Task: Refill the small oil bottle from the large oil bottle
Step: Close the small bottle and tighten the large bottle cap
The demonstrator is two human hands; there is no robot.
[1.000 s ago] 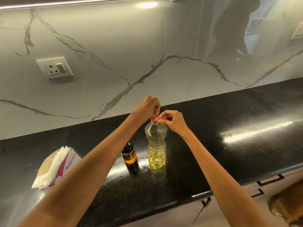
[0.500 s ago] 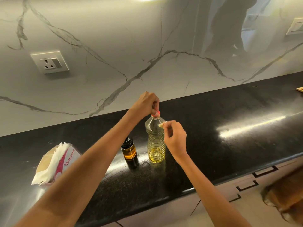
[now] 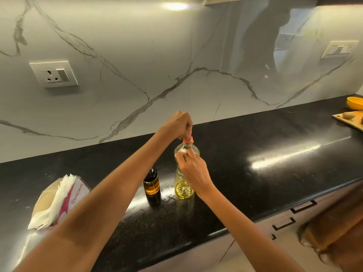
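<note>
The large clear oil bottle (image 3: 183, 188) stands upright on the black counter (image 3: 255, 173), with yellow oil only in its lower part. My left hand (image 3: 179, 125) comes over from the left and grips its orange cap (image 3: 187, 139). My right hand (image 3: 193, 169) holds the bottle's shoulder and pinches a small whitish bit against it. The small dark amber oil bottle (image 3: 151, 183) stands just left of the large one, its top partly hidden behind my left forearm.
An opened tissue pack (image 3: 59, 201) lies at the counter's left front. A wooden cutting board (image 3: 351, 119) and a yellow bowl (image 3: 354, 103) sit at the far right. Drawer handles (image 3: 303, 206) run below the counter edge. A brown shape (image 3: 334, 232) fills the lower right.
My right hand left the cap and dropped to the bottle's shoulder. My left hand stayed on the cap. The camera view shifted right, which brought the cutting board and bowl into sight.
</note>
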